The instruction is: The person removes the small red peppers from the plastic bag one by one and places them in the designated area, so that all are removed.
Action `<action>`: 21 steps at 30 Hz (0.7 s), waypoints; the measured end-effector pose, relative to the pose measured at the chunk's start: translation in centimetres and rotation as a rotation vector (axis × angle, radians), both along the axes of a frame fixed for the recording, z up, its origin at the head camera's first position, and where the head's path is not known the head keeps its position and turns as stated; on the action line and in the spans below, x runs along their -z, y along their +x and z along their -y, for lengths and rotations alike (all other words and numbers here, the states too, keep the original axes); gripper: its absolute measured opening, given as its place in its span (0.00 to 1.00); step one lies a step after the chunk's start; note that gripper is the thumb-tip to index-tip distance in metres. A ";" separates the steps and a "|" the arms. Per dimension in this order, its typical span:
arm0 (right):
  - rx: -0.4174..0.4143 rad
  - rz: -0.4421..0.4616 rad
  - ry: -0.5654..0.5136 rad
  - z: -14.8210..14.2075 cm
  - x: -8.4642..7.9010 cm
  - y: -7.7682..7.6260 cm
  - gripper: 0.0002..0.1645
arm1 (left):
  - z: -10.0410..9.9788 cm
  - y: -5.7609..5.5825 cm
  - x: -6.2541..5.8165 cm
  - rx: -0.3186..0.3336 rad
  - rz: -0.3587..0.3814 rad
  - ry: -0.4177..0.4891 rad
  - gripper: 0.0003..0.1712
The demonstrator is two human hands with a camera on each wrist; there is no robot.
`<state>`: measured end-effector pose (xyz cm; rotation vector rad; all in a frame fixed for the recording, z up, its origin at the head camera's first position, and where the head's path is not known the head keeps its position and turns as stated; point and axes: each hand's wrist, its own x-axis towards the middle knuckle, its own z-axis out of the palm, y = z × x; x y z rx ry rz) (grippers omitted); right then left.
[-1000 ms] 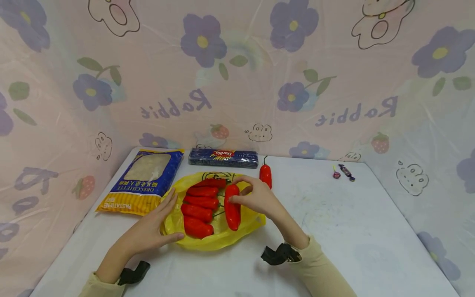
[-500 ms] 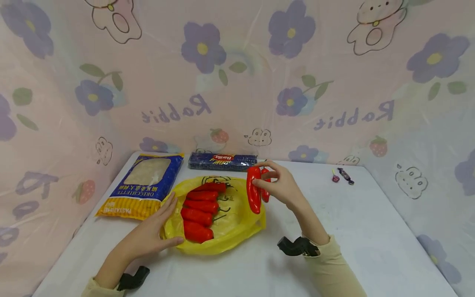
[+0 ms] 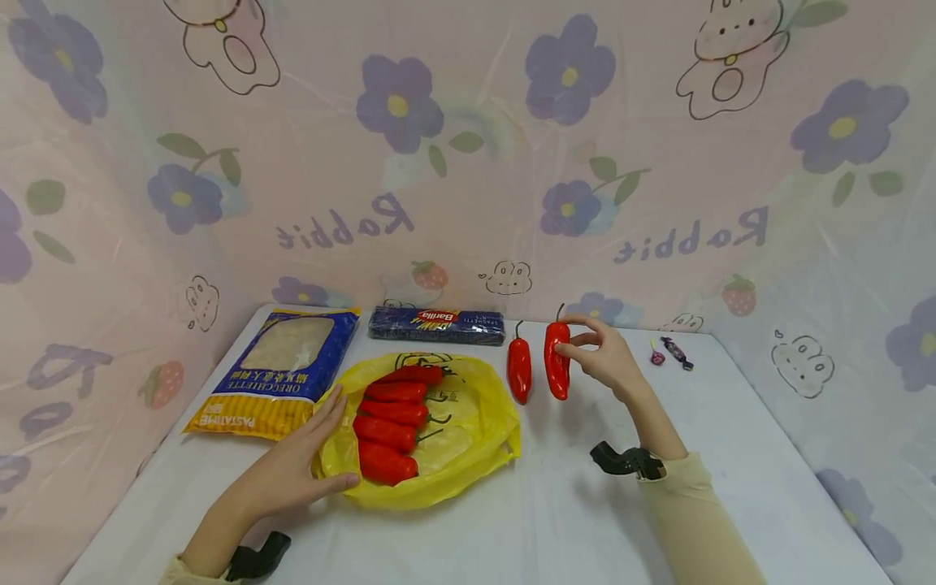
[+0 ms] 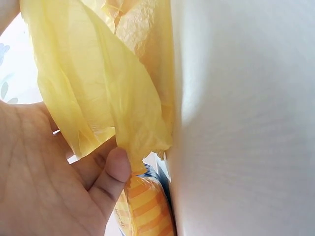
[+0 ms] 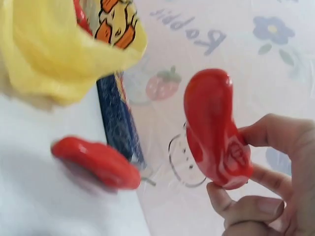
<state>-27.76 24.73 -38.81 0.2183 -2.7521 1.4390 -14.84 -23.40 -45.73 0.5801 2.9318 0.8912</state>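
My right hand (image 3: 608, 359) pinches a red chili pepper (image 3: 556, 370) between thumb and fingers, stem up, over the table right of the bag. Close to its left, another red chili pepper (image 3: 519, 372) lies on the table, also seen as a lying pepper (image 5: 98, 162) in the right wrist view. A yellow plastic bag (image 3: 478, 463) lies with its mouth spread, several red peppers (image 3: 387, 434) in a row inside. Against the bag's left side rests my left hand (image 3: 288, 467), thumb and straight fingers spread apart; its thumb (image 4: 118, 167) touches the yellow film in the left wrist view.
A blue and yellow pasta packet (image 3: 281, 366) lies at the left, close to the bag. Behind the bag is a dark blue spaghetti pack (image 3: 436, 325). A lollipop (image 3: 656, 356) and a wrapped candy (image 3: 676, 353) lie at the back right. A patterned curtain (image 3: 468, 203) surrounds the table.
My right hand has lifted the pepper out from over the bag and carried it right, past the pepper lying on the table. My left hand has stayed at the bag.
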 end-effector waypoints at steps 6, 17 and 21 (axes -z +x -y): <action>0.021 0.039 0.030 -1.7 1.2 -2.0 0.33 | -0.1 -0.1 -0.1 0.000 -0.006 -0.002 0.65; 0.046 0.152 0.032 -3.3 4.6 -4.7 0.34 | -0.1 0.1 -0.4 -0.025 0.046 -0.011 0.66; 0.060 0.161 0.061 -3.7 5.5 -5.4 0.33 | -0.1 0.1 -0.3 -0.029 0.049 -0.014 0.66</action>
